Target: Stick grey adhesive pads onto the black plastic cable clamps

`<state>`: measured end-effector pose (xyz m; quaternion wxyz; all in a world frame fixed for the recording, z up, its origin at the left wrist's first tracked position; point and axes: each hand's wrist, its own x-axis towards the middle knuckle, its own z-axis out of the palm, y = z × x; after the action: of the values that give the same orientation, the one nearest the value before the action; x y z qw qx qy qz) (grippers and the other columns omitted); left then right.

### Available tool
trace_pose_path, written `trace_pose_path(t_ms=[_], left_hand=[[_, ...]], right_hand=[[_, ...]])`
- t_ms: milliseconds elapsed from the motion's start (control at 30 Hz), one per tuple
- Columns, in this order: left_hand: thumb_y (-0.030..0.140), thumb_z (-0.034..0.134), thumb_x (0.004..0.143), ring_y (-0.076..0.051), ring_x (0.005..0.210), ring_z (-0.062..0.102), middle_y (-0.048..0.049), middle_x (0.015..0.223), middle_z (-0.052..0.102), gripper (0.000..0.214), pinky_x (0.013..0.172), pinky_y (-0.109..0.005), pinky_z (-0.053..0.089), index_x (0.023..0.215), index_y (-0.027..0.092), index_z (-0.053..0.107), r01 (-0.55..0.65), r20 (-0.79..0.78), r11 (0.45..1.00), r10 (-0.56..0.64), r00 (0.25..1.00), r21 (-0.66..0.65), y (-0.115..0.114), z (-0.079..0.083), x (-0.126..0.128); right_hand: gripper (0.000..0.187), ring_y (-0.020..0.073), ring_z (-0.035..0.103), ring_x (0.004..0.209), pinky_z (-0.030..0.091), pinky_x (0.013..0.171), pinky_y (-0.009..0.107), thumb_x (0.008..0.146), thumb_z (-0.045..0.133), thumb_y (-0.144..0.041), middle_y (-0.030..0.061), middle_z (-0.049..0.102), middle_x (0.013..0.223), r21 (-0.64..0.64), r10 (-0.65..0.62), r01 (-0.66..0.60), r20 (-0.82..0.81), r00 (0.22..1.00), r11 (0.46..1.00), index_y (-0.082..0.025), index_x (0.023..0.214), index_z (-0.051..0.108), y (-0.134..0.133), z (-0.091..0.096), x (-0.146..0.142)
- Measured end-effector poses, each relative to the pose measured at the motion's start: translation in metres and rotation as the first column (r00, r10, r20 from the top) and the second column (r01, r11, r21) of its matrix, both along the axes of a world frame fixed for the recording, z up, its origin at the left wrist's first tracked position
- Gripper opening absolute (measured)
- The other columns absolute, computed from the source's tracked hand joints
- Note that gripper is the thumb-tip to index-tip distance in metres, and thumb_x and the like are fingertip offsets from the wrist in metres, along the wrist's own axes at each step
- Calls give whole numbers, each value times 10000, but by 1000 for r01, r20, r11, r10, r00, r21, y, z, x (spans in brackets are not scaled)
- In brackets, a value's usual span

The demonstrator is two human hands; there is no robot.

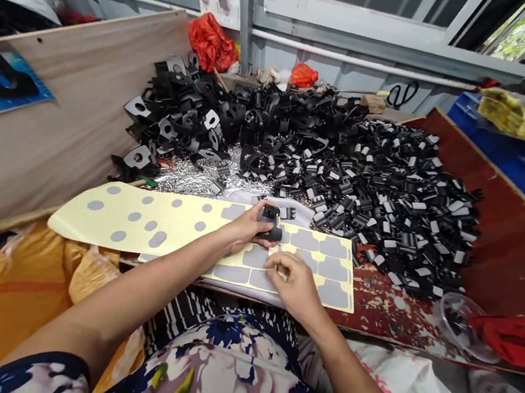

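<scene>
My left hand (248,226) is closed around a black plastic clip part (270,226), held above a yellow backing sheet (85,223) of grey stickers. Close to its lower right, my right hand (295,285) has thumb and forefinger brought together over the sheet; whatever lies between the fingertips is too small to make out. Large grey sticker pieces (335,270) cover the sheet's right part, while round grey dots (118,236) are scattered over its left. A small black part with a grey face (287,213) lies just beyond the left hand.
Heaped behind the sheet are black clip parts (185,118) at left and smaller grey-faced black parts (394,199) at right. Shiny metal pins (194,178) lie between. Wooden boards (73,88) wall the sides. A clear plastic bowl (460,326) and black scissors (402,94) are also there.
</scene>
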<state>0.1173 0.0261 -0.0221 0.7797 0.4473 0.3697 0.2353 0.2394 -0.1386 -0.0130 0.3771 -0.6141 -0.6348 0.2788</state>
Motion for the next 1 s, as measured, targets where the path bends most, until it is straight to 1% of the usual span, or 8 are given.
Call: trace_pose_path(t_ms=[67, 133, 233, 300, 367, 533, 800, 1000], left_hand=[[105, 764, 786, -245, 627, 758, -57, 976, 672, 580, 507, -298, 594, 1262, 270, 475, 8, 23, 1000, -8, 1000, -8, 3, -2, -1], [106, 784, 771, -250, 663, 760, -71, 995, 673, 600, 519, -290, 581, 1266, 269, 488, 0, 58, 1000, 2, 998, -28, 4, -1, -3], [106, 845, 730, -246, 783, 751, -77, 1048, 673, 642, 574, -276, 567, 1265, 278, 535, -33, 154, 993, 50, 987, -112, -3, 7, -12], [172, 874, 753, -220, 836, 719, -77, 1090, 677, 611, 646, -300, 582, 1277, 290, 583, -32, 241, 981, 79, 967, -194, -12, 15, -23], [307, 864, 811, -185, 806, 675, -73, 1089, 682, 521, 680, -311, 580, 1276, 289, 630, -21, 318, 967, 104, 942, -253, -24, 22, -34], [474, 816, 847, -184, 784, 643, -64, 1025, 691, 439, 691, -298, 549, 1195, 240, 687, -67, 375, 958, 172, 911, -278, -44, 28, -43], [460, 787, 881, -139, 724, 568, -48, 1047, 667, 402, 626, -252, 518, 1202, 256, 656, -115, 367, 955, 213, 905, -273, -41, 23, -41], [463, 777, 881, -154, 720, 593, -30, 983, 639, 414, 629, -294, 557, 1221, 284, 621, -156, 315, 948, 243, 917, -277, -34, 23, -51]], right_hand=[[233, 187, 677, 861, 540, 818, 334, 868, 637, -71, 7, 775, 952, -148, 205, -243, -235, 950, 959, -243, 950, 772, -15, 28, -1], [287, 200, 691, 1001, 546, 919, 347, 846, 676, -84, 12, 760, 1069, -113, 296, -338, -281, 913, 934, -271, 1038, 776, -27, 50, 1], [251, 210, 672, 1054, 524, 970, 367, 845, 680, -94, 13, 726, 1048, 86, 53, -35, -223, 973, 996, -275, 1014, 722, -22, 57, 13], [218, 193, 673, 933, 534, 901, 355, 862, 663, -112, -4, 701, 931, 154, -133, 176, -256, 957, 972, -273, 1008, 678, -7, 45, 23], [227, 186, 666, 876, 538, 875, 352, 865, 679, -143, -9, 685, 895, 163, -203, 260, -301, 932, 952, -271, 1050, 664, 10, 29, 29], [176, 193, 665, 895, 540, 883, 364, 874, 694, -181, 12, 695, 916, 179, -198, 267, -329, 923, 947, -254, 1033, 678, 33, 9, 17], [95, 184, 652, 842, 554, 815, 335, 854, 704, -215, 13, 686, 874, 201, -224, 332, -422, 878, 922, -235, 944, 682, 41, 14, 7], [96, 194, 648, 835, 562, 803, 343, 867, 729, -249, 26, 682, 867, 218, -253, 365, -416, 874, 905, -236, 943, 672, 34, 20, 11]])
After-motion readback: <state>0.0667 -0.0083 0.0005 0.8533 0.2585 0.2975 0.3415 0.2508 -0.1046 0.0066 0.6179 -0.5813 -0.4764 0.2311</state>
